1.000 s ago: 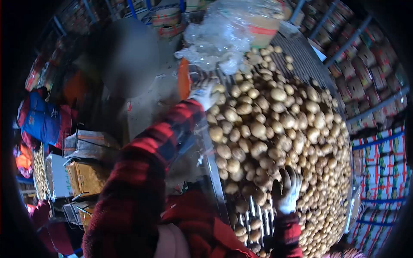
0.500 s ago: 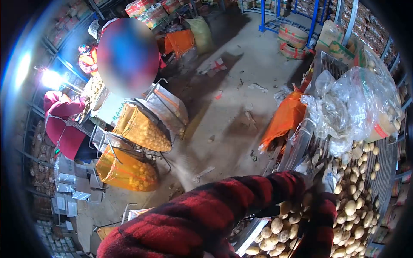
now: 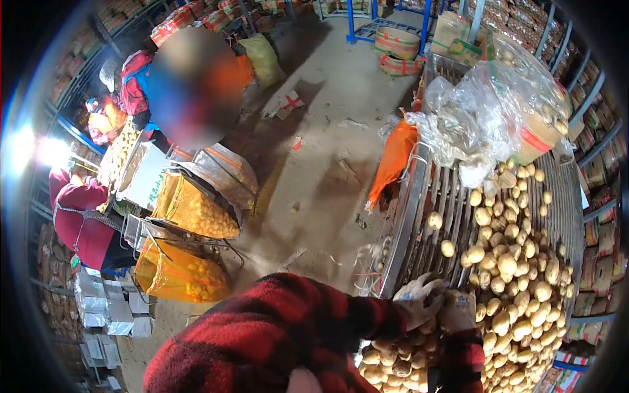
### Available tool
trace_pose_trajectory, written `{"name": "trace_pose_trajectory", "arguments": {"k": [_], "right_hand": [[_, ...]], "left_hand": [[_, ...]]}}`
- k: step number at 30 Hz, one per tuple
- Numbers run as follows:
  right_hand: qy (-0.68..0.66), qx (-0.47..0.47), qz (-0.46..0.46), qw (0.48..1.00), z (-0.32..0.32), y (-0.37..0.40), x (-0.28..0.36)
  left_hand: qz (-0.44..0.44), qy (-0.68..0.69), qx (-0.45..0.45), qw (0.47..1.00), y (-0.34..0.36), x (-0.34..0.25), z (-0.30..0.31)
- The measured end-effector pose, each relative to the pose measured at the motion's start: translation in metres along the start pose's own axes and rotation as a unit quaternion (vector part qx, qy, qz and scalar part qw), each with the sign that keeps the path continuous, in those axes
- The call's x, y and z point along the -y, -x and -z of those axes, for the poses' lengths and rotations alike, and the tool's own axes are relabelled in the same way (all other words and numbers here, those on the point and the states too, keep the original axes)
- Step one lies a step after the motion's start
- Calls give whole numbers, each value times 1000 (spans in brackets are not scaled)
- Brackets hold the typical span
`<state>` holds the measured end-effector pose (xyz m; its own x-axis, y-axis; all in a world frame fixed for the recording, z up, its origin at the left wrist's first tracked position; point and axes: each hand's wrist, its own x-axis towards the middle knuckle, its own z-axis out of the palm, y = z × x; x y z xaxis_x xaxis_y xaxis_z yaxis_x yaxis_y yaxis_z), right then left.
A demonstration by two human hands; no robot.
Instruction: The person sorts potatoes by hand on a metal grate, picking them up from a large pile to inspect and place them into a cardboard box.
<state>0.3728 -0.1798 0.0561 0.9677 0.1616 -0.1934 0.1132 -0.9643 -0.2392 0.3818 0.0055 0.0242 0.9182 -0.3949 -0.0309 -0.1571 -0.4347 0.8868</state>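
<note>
Both my hands wear light work gloves and come together at the near edge of a roller table (image 3: 419, 216) heaped with potatoes (image 3: 517, 281). My left hand (image 3: 414, 302) lies at the table's left rail, its fingers on the pile. Right beside it, touching it, my right hand (image 3: 458, 308) shows the back of its glove over the potatoes. My red-and-black checked sleeves (image 3: 288, 334) hide the wrists and the potatoes below. Whether either hand grips a potato is hidden.
A clear plastic bag (image 3: 478, 124) with potatoes lies at the table's far end, an orange sack (image 3: 393, 160) hangs off the rail. Left of the concrete floor stand orange bags of potatoes (image 3: 190, 213) on racks, with people in red (image 3: 82, 223) sorting there. Stacked boxes line the walls.
The view swung from the potato table to the floor on the left. My hands, first apart on the pile, have come together at the table's near left edge.
</note>
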Motion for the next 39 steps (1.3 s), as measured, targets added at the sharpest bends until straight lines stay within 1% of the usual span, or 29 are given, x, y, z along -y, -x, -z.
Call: {"name": "trace_pose_trajectory", "arguments": {"k": [3,4,5,6,7,8,9,10,11,12,13,14,15,16,17,18,19,20,21,23,25,26,27,29,30,33,35,37,39], "right_hand": [[32,88,-42,995,-50,59,-40],[24,87,-69,994,-65,90,-49],[8,88,-100,991,-58,118,-40],[8,17,-76,997,-67,159,-44],[-62,158,-186,968,-5,157,3],[-96,40,-216,971,-22,192,3],[-5,-109,-131,985,-1,212,15],[64,-32,-219,973,-34,259,8],[-176,-106,-420,884,-15,278,21],[-113,-109,-449,880,-31,301,30],[-51,-108,-479,870,-47,326,39],[7,-106,-509,854,-62,352,50],[-4,-170,-557,813,-84,367,62],[69,-141,-538,829,-88,386,79],[70,-182,-553,810,-101,399,101],[70,-225,-566,790,-115,414,124],[84,-253,-607,749,-109,415,165],[133,-259,-657,696,-133,415,189],[98,-329,-691,636,-132,407,229],[75,-381,-759,523,-170,390,293],[51,-342,-823,450,-204,381,343],[33,-350,-826,440,-204,384,364],[39,-356,-848,391,-218,386,373],[59,-349,-870,343,-235,405,374],[67,-356,-872,330,-241,415,368],[75,-318,-875,356,-252,454,328],[38,-298,-873,385,-249,485,294],[17,-271,-877,397,-236,511,260],[24,-283,-876,391,-264,546,212]], "left_hand": [[21,85,88,992,46,-12,-27],[-31,47,66,996,63,-8,-51],[15,89,124,988,73,-22,-55],[58,127,202,969,77,-42,-44],[99,157,296,937,79,-64,-36],[-34,127,235,963,94,-60,-62],[-160,79,151,972,107,-58,-90],[-227,53,218,948,115,-61,-109],[-306,53,184,933,128,-74,-123],[-355,52,180,916,135,-78,-150],[-410,60,209,886,143,-76,-171],[-434,52,239,867,150,-73,-193],[-412,11,304,859,158,-73,-203],[-441,-56,344,827,161,-71,-217],[-478,-169,355,786,173,-85,-214],[-532,-216,372,729,174,-79,-230],[-584,-260,410,651,175,-98,-218],[-613,-266,430,607,170,-89,-234],[-652,-241,388,605,169,-75,-242],[-677,-162,385,606,161,-65,-239],[-670,-140,401,609,158,-63,-235],[-672,-137,409,603,154,-64,-236],[-674,-131,412,600,153,-63,-236],[-676,-107,419,596,152,-63,-231],[-680,-105,418,592,149,-61,-231],[-664,-118,421,607,148,-61,-228],[-647,-112,432,618,148,-65,-222],[-632,-137,444,620,151,-72,-212],[-650,-152,414,619,155,-70,-211]]}}
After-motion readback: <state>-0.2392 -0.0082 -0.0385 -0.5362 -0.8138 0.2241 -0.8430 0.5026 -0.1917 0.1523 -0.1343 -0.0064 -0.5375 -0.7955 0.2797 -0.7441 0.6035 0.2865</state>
